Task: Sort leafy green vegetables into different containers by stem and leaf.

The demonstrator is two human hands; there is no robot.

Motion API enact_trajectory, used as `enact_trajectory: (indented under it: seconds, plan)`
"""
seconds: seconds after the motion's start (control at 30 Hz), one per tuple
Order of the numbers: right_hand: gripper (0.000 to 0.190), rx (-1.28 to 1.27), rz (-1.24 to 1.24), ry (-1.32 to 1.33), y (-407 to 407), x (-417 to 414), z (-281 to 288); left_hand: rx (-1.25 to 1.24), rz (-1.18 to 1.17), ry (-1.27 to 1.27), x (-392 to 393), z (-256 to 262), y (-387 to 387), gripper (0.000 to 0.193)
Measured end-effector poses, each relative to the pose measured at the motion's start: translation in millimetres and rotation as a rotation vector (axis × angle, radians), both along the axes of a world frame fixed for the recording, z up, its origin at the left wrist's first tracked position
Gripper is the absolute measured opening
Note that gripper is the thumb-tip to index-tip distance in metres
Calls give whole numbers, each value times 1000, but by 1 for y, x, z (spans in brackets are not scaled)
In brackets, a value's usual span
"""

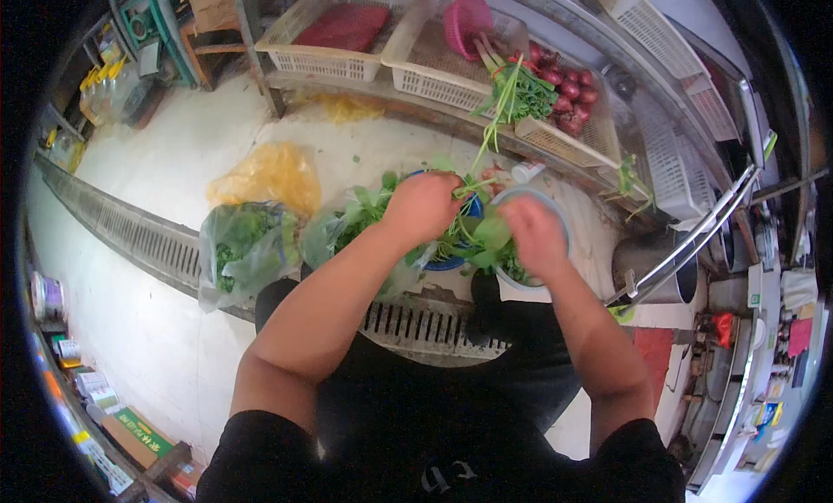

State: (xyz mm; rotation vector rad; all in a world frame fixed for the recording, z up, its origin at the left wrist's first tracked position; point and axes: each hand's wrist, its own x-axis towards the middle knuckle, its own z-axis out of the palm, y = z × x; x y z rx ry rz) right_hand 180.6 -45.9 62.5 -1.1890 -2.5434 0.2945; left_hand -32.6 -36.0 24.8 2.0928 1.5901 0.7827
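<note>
My left hand (pixel 426 207) is closed on stems of leafy greens (pixel 463 239), over a blue basin (pixel 446 264) that the greens largely cover. Close on its right, my right hand (pixel 535 233) is blurred, at a broad green leaf; whether its fingers grip the leaf is unclear. Beneath the right hand stands a pale round bucket (pixel 565 210) with greens inside. More leafy greens spill from a clear plastic bag (pixel 319 239) left of the basin. Farther left, another clear plastic bag (pixel 244 262) holds dark green leaves.
A yellow plastic bag (pixel 270 178) lies on the floor. Behind, a low shelf carries white plastic crates (pixel 442 90), a pink basket (pixel 465 25), red onions (pixel 573 93) and tied greens (pixel 520 90). A floor drain grate (pixel 416 324) runs below me. A metal pot (pixel 651 262) stands at right.
</note>
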Motion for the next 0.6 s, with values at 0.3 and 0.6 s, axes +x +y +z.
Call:
enact_trajectory:
  seconds: [0.3,0.6]
  plan:
    - [13,-1115,-596,1432,29,43,-6,64,29,-46,-2,1,-4,27]
    - [23,-366,-98,309,5,-27,-1,14,-2,-16,0,0,-4,26]
